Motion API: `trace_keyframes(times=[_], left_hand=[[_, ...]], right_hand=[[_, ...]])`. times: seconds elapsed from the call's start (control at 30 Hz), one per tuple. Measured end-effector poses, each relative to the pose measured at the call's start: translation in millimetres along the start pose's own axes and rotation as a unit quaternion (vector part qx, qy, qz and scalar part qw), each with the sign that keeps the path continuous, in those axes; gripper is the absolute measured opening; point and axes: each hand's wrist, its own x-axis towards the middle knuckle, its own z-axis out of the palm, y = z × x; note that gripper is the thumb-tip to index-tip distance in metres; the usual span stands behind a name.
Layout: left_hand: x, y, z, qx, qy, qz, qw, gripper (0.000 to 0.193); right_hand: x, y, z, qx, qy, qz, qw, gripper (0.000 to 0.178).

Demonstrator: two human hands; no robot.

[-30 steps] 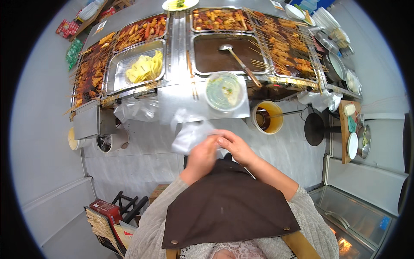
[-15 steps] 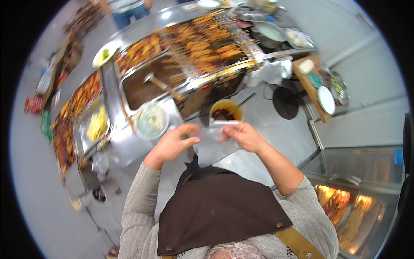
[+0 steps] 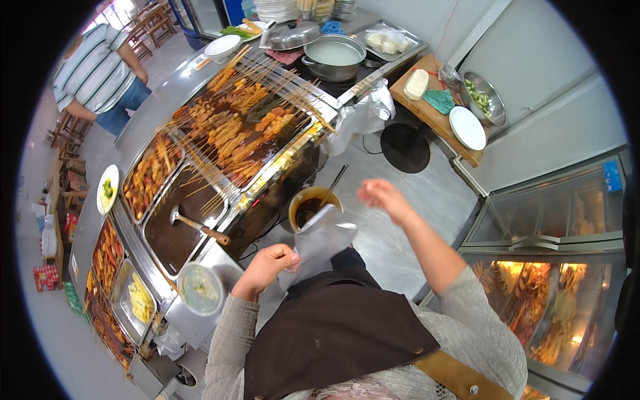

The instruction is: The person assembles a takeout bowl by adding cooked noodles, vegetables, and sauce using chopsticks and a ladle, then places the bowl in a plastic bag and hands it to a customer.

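My left hand (image 3: 268,268) pinches one side of a clear plastic bag (image 3: 323,239), which spreads out in front of my apron. My right hand (image 3: 383,198) is raised apart from the bag, to its right. Its fingers are loosely bent and somewhat blurred, with nothing visible in them. Just beyond the bag stands a yellow bucket (image 3: 293,212) of dark liquid, a long handle leaning out of it. Left of my left hand is a clear round tub (image 3: 202,288) with pale contents. A ladle with a wooden handle (image 3: 208,232) lies across the tray of brown broth (image 3: 167,245).
Metal trays of skewers in sauce (image 3: 230,127) fill the counter on the left. A pot (image 3: 335,57) of pale liquid stands at the far end. A wooden board (image 3: 437,127) holds a white plate (image 3: 468,128). On the right is a lit glass cabinet (image 3: 533,300). Another person (image 3: 100,73) stands beyond the counter.
My right hand has let go of the bag and moved up and right. The left keeps hold of it. The view has shifted, bringing the person beyond the counter further into sight.
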Motion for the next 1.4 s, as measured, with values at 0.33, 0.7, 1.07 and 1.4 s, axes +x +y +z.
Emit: trace_keyframes(times=[0.33,0.7,1.07,1.4], left_hand=[[97,7,57,-0.147,0.111,-0.096,0.978,0.018],[134,26,84,-0.223,0.192,-0.121,0.948,0.016],[152,21,69,-0.251,0.293,-0.082,0.919,0.013],[143,28,84,-0.041,0.367,0.024,0.929,0.021]], right_hand=[[367,-39,-196,0.171,0.255,0.069,0.949,0.049],[468,-41,-209,0.214,0.277,0.057,0.935,0.043],[398,-59,-173,-0.099,0.197,-0.069,0.973,0.033],[79,-37,57,-0.034,-0.317,0.154,0.935,0.026]])
